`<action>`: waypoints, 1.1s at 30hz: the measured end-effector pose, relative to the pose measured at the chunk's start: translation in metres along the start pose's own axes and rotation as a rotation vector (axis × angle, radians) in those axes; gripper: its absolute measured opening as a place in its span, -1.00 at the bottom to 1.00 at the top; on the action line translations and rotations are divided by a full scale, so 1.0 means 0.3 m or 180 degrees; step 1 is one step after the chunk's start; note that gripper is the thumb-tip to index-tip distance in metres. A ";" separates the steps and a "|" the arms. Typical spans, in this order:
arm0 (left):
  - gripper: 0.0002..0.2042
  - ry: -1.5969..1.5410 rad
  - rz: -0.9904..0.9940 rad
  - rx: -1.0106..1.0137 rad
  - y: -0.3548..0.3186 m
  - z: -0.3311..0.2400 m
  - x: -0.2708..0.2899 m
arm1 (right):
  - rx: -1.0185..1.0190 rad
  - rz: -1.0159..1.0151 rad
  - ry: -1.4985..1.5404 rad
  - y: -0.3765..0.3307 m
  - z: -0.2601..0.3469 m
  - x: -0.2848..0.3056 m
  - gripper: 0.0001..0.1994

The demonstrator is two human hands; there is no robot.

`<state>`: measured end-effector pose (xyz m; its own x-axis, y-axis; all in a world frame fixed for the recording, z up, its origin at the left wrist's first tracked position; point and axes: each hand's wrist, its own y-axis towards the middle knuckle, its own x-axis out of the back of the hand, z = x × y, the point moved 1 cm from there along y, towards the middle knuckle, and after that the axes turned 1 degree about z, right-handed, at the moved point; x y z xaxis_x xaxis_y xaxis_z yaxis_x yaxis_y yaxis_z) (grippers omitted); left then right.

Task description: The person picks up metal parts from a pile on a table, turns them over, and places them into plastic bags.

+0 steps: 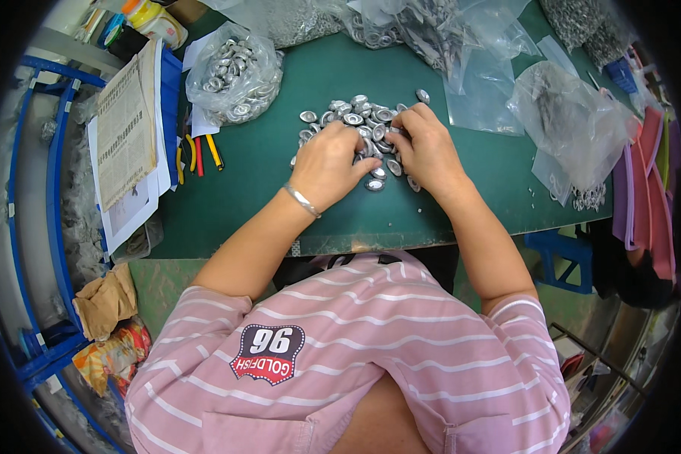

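A loose heap of small oval silver metal pieces [353, 119], each with a raised rim, lies on the green table. My left hand [327, 165], a silver bangle on its wrist, rests over the heap's left side. Its thumb is stretched away from the bent fingers, and no piece shows gripped between them. At the heap's right side my right hand [425, 148] is closed, thumb and forefinger pinched around an oval metal piece mostly covered by the fingertips. A few pieces lie apart at the near edge, and one sits just beyond the right knuckles.
A clear bag [238, 76] of similar pieces stands at the far left. Beside it are pliers and pens [199, 155] and a blue tray with papers [129, 136]. More plastic bags [571, 113] cover the far and right parts. A blue stool [564, 261] is below right.
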<state>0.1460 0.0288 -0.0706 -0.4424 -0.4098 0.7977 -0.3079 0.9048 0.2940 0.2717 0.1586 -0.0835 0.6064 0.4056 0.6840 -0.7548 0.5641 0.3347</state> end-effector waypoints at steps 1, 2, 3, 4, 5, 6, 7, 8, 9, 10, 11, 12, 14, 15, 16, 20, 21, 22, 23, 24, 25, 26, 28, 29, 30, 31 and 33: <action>-0.78 0.0113 -0.0005 0.0023 0.001 0.001 -0.007 | 0.0153 -0.0022 0.0124 0.004 -0.012 0.008 -0.82; -0.80 0.0207 0.0004 0.0045 0.000 0.001 -0.016 | -0.0314 0.0088 0.0779 -0.006 -0.024 0.017 -0.83; -0.81 0.0076 -0.0032 0.0060 0.000 0.006 -0.017 | -0.0788 0.0194 0.1430 -0.018 -0.032 0.030 -0.85; -0.81 -0.0057 -0.0067 0.0074 0.001 0.017 -0.014 | -0.1266 0.0296 0.2078 -0.026 -0.044 0.046 -0.86; -0.82 -0.0195 -0.0086 0.0087 0.000 0.026 -0.012 | -0.1702 0.0368 0.3170 -0.035 -0.061 0.071 -0.86; -0.84 -0.0585 -0.0016 0.0278 0.003 0.032 -0.007 | -0.1801 0.0116 0.3436 -0.046 -0.056 0.081 -0.83; -0.86 -0.1317 0.0094 0.0573 -0.005 0.025 0.005 | -0.1871 0.0286 0.3350 -0.063 -0.053 0.102 -0.82; -0.88 -0.2029 0.0198 0.0870 -0.011 0.017 0.023 | -0.1925 0.0462 0.3276 -0.076 -0.050 0.121 -0.80; -0.88 -0.2960 0.0326 0.1095 -0.017 0.022 0.034 | -0.1991 0.0470 0.3371 -0.085 -0.031 0.126 -0.80; -0.88 -0.3890 0.0458 0.1316 -0.024 0.031 0.044 | -0.2056 0.0476 0.3465 -0.091 -0.005 0.122 -0.79; -0.87 -0.4823 0.0598 0.1537 -0.029 0.032 0.050 | -0.2127 0.0475 0.3560 -0.099 0.015 0.116 -0.79; -0.85 -0.5082 0.0586 0.1594 -0.030 0.021 0.050 | -0.2023 0.0540 0.3544 -0.110 0.016 0.107 -0.79; -0.82 -0.5593 0.0543 0.1716 -0.038 -0.005 0.045 | -0.1812 0.0680 0.3514 -0.134 0.013 0.083 -0.78; -0.87 -0.5737 0.0511 0.1883 -0.045 -0.013 0.039 | -0.1797 0.0666 0.3277 -0.131 0.035 0.086 -0.80; -0.88 -0.5392 0.0596 0.2053 -0.051 -0.014 0.030 | -0.1651 0.0636 0.3114 -0.132 0.052 0.087 -0.80; -0.87 -0.4778 0.0753 0.2401 -0.064 -0.044 0.003 | -0.1360 0.0572 0.2757 -0.137 0.098 0.085 -0.83; -0.85 -0.4777 0.0782 0.2386 -0.065 -0.051 0.000 | -0.1378 0.0581 0.2731 -0.138 0.106 0.086 -0.84; -0.84 -0.4775 0.0810 0.2372 -0.065 -0.056 -0.004 | -0.1396 0.0592 0.2705 -0.142 0.110 0.087 -0.84; -0.83 -0.4683 0.0785 0.2370 -0.065 -0.059 -0.006 | -0.1365 0.0577 0.2675 -0.145 0.111 0.086 -0.84; -0.83 -0.4653 0.0818 0.2373 -0.066 -0.058 -0.007 | -0.1334 0.0562 0.2645 -0.149 0.110 0.083 -0.83; -0.83 -0.4624 0.0851 0.2376 -0.067 -0.056 -0.008 | -0.1303 0.0548 0.2615 -0.153 0.108 0.080 -0.83; -0.83 -0.4595 0.0886 0.2376 -0.068 -0.054 -0.009 | -0.1505 0.0613 0.3019 -0.158 0.101 0.077 -0.84; -0.86 -0.4530 0.0753 0.2399 -0.070 -0.052 -0.004 | -0.1910 0.0742 0.3828 -0.169 0.075 0.081 -0.85; -0.88 -0.4496 0.0688 0.2401 -0.068 -0.049 -0.001 | -0.1961 0.0640 0.4415 -0.172 0.058 0.093 -0.85; -0.88 -0.4237 0.0557 0.2221 -0.066 -0.038 0.004 | -0.2002 0.0531 0.5001 -0.175 0.034 0.110 -0.86; -0.87 -0.3977 0.0427 0.2041 -0.064 -0.019 0.008 | -0.2032 0.0414 0.5587 -0.177 0.014 0.124 -0.85; -0.86 -0.2802 0.0129 0.1617 -0.059 -0.006 0.027 | -0.2051 0.0296 0.4933 -0.178 -0.040 0.151 -0.87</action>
<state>0.1494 0.0098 -0.0684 -0.8603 -0.5049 0.0709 -0.5096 0.8478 -0.1467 0.3424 0.1555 -0.0782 0.5219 0.5072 -0.6858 -0.8192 0.5222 -0.2373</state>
